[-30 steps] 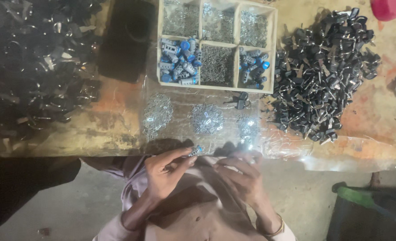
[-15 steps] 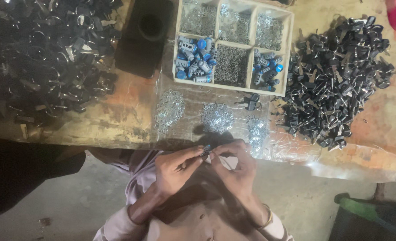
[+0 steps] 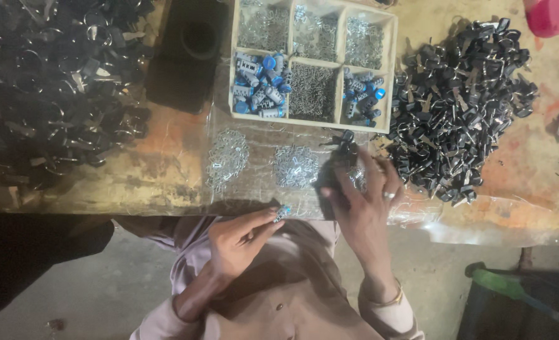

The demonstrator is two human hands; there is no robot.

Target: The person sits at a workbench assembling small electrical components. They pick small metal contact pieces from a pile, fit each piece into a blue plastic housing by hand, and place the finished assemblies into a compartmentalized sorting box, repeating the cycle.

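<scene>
Right hand (image 3: 364, 201) has reached up to the small metal pile (image 3: 355, 177), fingers spread open.
Left hand (image 3: 241, 236) pinches a blue-capped cylinder (image 3: 283, 211); best held steady at 6 o'clock.

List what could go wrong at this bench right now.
The left hand pinches a small blue-tipped cylinder out past the table edge; a slip would likely drop it to the floor. The right hand reaches over loose metal clips on clear plastic sheet and may scatter them. The black key pile sits close and could get knocked.
</scene>
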